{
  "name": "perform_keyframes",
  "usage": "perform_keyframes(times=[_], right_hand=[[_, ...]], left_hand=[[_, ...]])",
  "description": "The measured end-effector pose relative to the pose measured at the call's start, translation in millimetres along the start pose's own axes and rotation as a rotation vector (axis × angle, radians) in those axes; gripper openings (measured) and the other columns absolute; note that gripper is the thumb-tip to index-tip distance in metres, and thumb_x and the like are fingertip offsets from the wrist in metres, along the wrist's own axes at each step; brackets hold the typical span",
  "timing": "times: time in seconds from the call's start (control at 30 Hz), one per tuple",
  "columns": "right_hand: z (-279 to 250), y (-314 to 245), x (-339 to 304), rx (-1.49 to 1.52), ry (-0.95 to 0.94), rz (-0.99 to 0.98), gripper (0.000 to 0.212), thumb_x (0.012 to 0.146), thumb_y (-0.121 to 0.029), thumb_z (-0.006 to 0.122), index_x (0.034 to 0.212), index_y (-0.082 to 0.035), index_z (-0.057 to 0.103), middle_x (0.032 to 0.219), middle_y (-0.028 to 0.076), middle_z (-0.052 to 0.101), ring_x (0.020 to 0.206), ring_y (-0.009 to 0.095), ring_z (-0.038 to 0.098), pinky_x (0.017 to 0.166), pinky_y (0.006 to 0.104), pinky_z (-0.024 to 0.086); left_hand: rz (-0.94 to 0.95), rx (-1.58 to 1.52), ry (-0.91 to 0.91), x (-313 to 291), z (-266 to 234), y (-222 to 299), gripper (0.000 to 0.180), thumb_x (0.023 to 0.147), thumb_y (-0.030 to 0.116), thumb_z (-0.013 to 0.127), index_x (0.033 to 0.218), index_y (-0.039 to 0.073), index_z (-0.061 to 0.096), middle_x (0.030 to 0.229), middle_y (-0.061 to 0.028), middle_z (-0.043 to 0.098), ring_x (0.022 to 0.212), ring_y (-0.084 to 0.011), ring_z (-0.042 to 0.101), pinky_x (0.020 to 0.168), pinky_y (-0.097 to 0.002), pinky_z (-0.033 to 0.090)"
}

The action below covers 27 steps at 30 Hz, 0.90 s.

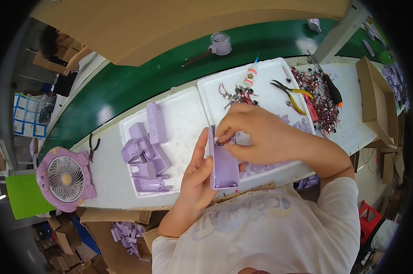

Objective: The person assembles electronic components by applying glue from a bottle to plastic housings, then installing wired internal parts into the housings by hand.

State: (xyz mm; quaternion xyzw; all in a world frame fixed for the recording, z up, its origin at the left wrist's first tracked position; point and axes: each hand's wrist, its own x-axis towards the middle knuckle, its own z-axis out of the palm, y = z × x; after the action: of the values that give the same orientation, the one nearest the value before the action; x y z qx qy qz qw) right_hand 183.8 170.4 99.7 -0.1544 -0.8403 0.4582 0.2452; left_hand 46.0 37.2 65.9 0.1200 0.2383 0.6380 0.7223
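Observation:
My left hand (199, 176) grips a purple plastic housing (225, 169), long and hollow, by its left side. Its open inner face is turned up toward me. At the far end of the housing my right hand (250, 132) pinches a small dark part (219, 143), too small to name, against the inside. Beyond my right hand a bunch of small parts with red and black wires (240, 97) lies on a white foam tray (270, 75). To the left, several purple housings (145, 150) are piled on another white foam tray (183, 109).
Yellow-handled pliers (297, 98), a glue bottle (250, 75) and a screwdriver (333, 90) lie beyond my right arm, by a heap of wired parts (323, 109). A purple fan (66, 179) stands far left near black pliers (93, 147). A small motor (220, 44) sits on the green belt (165, 68).

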Motion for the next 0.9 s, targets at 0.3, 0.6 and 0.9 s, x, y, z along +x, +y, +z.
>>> perform_keyframes(times=[0.3, 0.6, 0.9], right_hand=[[-15, -10, -5, -0.258, 0.005, -0.178, 0.026, 0.065, -0.014, 0.070, 0.087, -0.007, 0.059, 0.088, 0.006, 0.057, 0.088, 0.025, 0.046, 0.077, 0.0347, 0.038], [26, -21, -22, -0.533, -0.089, -0.408, 0.022, 0.064, -0.022, 0.070, 0.074, -0.009, 0.055, 0.094, 0.006, 0.052, 0.091, 0.026, 0.046, 0.072, 0.0394, 0.031], [-21, 47, 64, -0.676, 0.021, -0.335, 0.014, 0.066, -0.016, 0.069, 0.072, -0.006, 0.060, 0.089, 0.003, 0.053, 0.092, 0.026, 0.044, 0.079, 0.0384, 0.033]], left_hand=[[0.000, -0.106, 0.031, 1, -4, -1, 0.055, 0.093, 0.015, 0.042, 0.140, 0.024, 0.016, 0.135, -0.0117, 0.035, 0.120, -0.0298, 0.041, 0.098, -0.0522, 0.036], [0.067, -0.028, 0.130, 0, 2, 4, 0.057, 0.093, 0.014, 0.042, 0.141, 0.022, 0.013, 0.130, -0.0125, 0.040, 0.117, -0.0248, 0.044, 0.095, -0.0440, 0.040], [0.524, 2.527, 0.752, 12, -29, 85, 0.051, 0.079, 0.026, 0.063, 0.118, -0.001, 0.047, 0.106, -0.0179, 0.054, 0.105, -0.0314, 0.047, 0.092, -0.0460, 0.031]])
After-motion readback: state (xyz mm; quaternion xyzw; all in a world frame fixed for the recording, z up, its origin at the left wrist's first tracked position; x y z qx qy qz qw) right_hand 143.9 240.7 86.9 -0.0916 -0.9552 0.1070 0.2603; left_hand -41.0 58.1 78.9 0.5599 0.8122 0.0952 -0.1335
